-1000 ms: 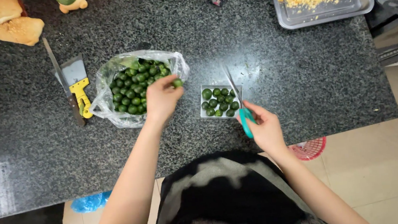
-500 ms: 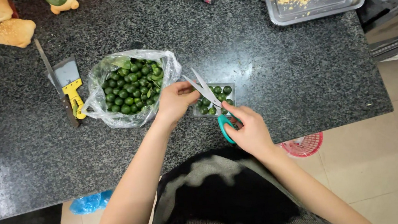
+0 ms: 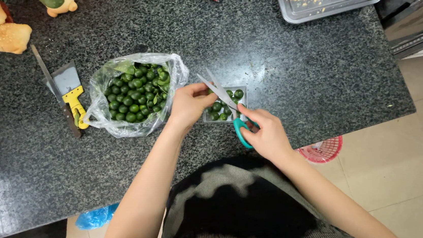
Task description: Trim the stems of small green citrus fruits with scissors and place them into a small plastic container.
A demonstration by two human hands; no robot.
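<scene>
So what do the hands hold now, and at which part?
The right hand holds the scissors by their teal handles, blades open. The left hand pinches something small at the blades; what it is cannot be told.

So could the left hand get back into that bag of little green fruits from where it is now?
Probably yes. The left hand sits right beside the plastic bag, whose mouth lies open toward it, with the green fruits uncovered. Nothing stands between them; the scissors are on the hand's other side.
</scene>
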